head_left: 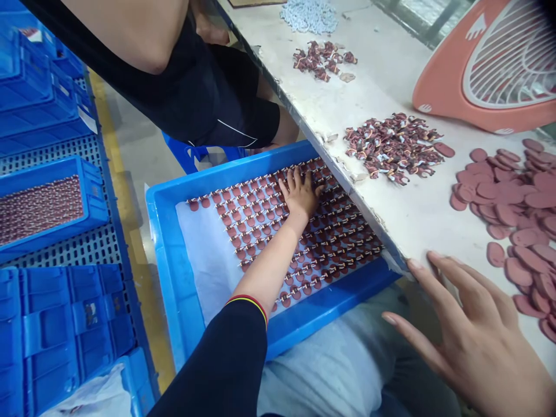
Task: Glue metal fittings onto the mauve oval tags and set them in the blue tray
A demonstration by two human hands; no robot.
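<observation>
My left hand (300, 191) is spread palm down over rows of small brown figures on round reddish bases (249, 222), its fingers apart; whether it touches them I cannot tell. Those rows stand on a white sheet (201, 255) inside a blue plastic tray (171, 278), partly under the table edge. At the table's near edge is my right hand (473, 324), fingers stretched out, holding nothing. Just beyond it lies a heap of flat reddish oval discs (516, 202). A pile of small brown figures (393, 145) sits farther along the table.
On the white table (377, 81) stand a smaller pile of brown figures (321, 61), light-blue bits (309, 14) and an orange fan (452, 75). Another person (195, 87) sits beyond the tray. At left, a perforated conveyor (102, 243) carries blue crates (73, 313).
</observation>
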